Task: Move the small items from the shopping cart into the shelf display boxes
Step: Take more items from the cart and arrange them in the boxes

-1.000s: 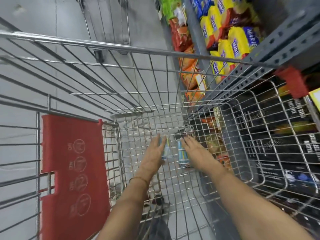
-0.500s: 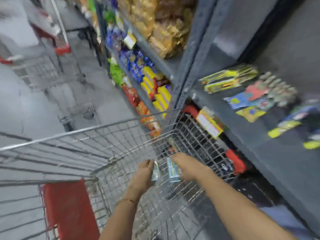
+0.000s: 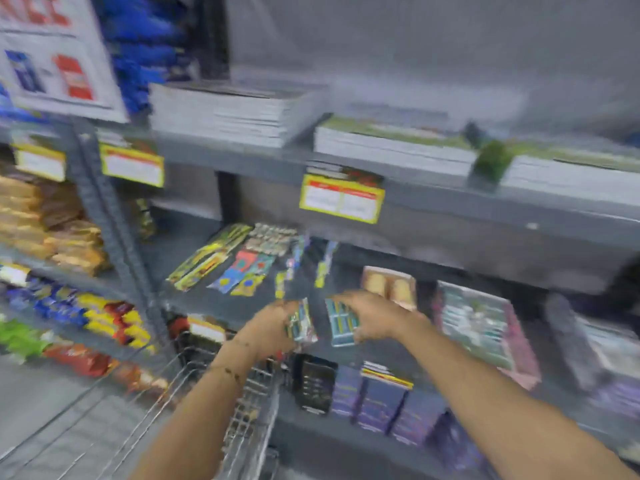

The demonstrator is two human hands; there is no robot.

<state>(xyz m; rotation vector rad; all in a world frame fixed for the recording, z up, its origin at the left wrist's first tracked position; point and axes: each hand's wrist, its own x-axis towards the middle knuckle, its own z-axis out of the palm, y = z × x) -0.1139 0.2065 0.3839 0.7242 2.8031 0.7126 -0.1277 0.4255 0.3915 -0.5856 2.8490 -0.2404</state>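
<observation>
In front of the grey shelf [image 3: 221, 299], both hands are raised above the front corner of the wire shopping cart [image 3: 242, 420]. A small teal-striped packet [image 3: 302, 322] is gripped in the left hand [image 3: 273, 327], whose fingers are curled closed around it. A second small packet [image 3: 341, 322], light blue with dark bars, is held in the right hand [image 3: 372, 318], thumb and fingers pinched on its right edge. The two packets are carried side by side, near each other but apart, at the level of the middle shelf's front edge. Just beyond the right hand, a tan display box [image 3: 389, 285] is seen on the shelf, and further right a larger pink-edged display box [image 3: 485, 327] filled with small items is tilted toward the aisle. Flat colourful packs [image 3: 242, 268] are laid on the shelf to the left. A yellow price tag [image 3: 341, 199] is fixed to the shelf edge above. Stacks of white books [image 3: 228, 112] are stored on the upper shelf. The whole view is blurred, so print on the packets cannot be read.
</observation>
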